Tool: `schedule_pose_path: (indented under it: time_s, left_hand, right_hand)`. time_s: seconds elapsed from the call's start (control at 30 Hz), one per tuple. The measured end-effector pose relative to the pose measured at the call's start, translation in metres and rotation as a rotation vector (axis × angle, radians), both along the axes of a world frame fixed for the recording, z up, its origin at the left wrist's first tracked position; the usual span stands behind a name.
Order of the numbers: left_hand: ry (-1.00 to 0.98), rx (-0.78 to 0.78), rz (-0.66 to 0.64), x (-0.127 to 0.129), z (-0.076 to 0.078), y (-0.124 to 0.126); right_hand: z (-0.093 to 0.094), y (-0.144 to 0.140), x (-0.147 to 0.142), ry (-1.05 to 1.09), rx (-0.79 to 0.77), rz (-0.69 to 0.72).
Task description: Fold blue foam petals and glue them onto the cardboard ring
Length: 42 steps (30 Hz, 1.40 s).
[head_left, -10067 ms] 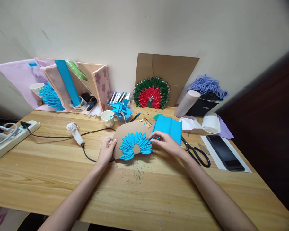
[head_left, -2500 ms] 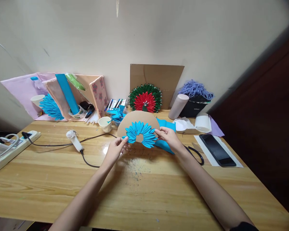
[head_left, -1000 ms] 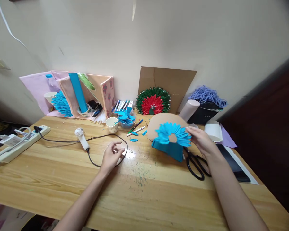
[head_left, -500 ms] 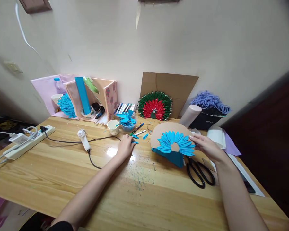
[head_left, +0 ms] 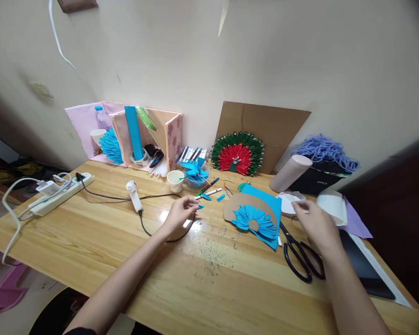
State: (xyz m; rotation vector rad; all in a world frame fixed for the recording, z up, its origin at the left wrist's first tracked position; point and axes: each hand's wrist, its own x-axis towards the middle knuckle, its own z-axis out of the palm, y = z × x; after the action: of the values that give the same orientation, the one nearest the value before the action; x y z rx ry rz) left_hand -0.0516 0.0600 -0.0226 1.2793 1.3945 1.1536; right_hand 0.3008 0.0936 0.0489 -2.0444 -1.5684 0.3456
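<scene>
Wooden desk (head_left: 91, 242) against a plain cream wall, pretty cluttered craft setup along the back edge. Left hand (head_left: 177, 217) is out over the middle of the desk, fingers curled toward a small blue paper petal (head_left: 200, 206) lying loose on the wood; looks like fingertips are right at it, but I can't tell if it's actually pinched yet. Two more loose petals (head_left: 212, 197) sit just beyond, near a couple of markers (head_left: 209, 190). Right hand (head_left: 316, 223) hovers relaxed and empty-looking to the right, just past the cardboard half-disc (head_left: 244, 204) with its fan of blue petals (head_left: 253, 222), which lies flat on a folded blue sheet (head_left: 265, 201) in the middle-right of the desk, touched by neither hand.

If the job in hand is grabbing petals one at a time for that fan, I'd say pick the petal up by its pointed tip so the fold doesn't get squashed, and slide it off the wood instead of clawing at it, thin paper creases easily. Watch the black cord (head_left: 150, 230) of the glue gun (head_left: 134, 195) looping right under that wrist, easy to snag. Scissors (head_left: 300, 258) lie just beside the right hand, blades pointing toward the fan, so I'd keep the sleeve side clear. Finished red and green fan (head_left: 237, 156) leaning on cardboard at the back makes a handy reference for spacing
</scene>
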Motion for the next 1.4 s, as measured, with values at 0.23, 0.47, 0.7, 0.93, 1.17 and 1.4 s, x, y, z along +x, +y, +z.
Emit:
schedule_pose_path:
  time_s: [0.23, 0.47, 0.7, 0.93, 1.17, 1.4]
  left_hand:
    - [0.031, -0.039, -0.029, -0.03, 0.018, -0.03]
    - [0.017, 0.066, 0.033, -0.059, 0.014, -0.052]
    - [-0.088, -0.029, 0.188, -0.087, 0.007, -0.066]
    - [-0.353, -0.24, 0.102, -0.1, 0.004, -0.073]
    - [-0.363, -0.15, 0.198, -0.11, 0.012, -0.085]
    - [-0.286, -0.064, 0.288, -0.118, 0.009, -0.092]
  right_hand:
    - [-0.008, -0.034, -0.14, 0.287, 0.005, 0.789]
    - [-0.046, -0.029, -0.241, 0.52, -0.178, 0.944]
    - [-0.041, -0.032, -0.263, 0.436, 0.008, 1.017]
    - [-0.047, -0.037, -0.276, 0.129, 0.567, 1.308]
    - [-0.056, -0.045, -0.293, 0.182, 0.578, 1.35]
    - [-0.05, -0.057, -0.308, 0.51, 0.035, 1.131]
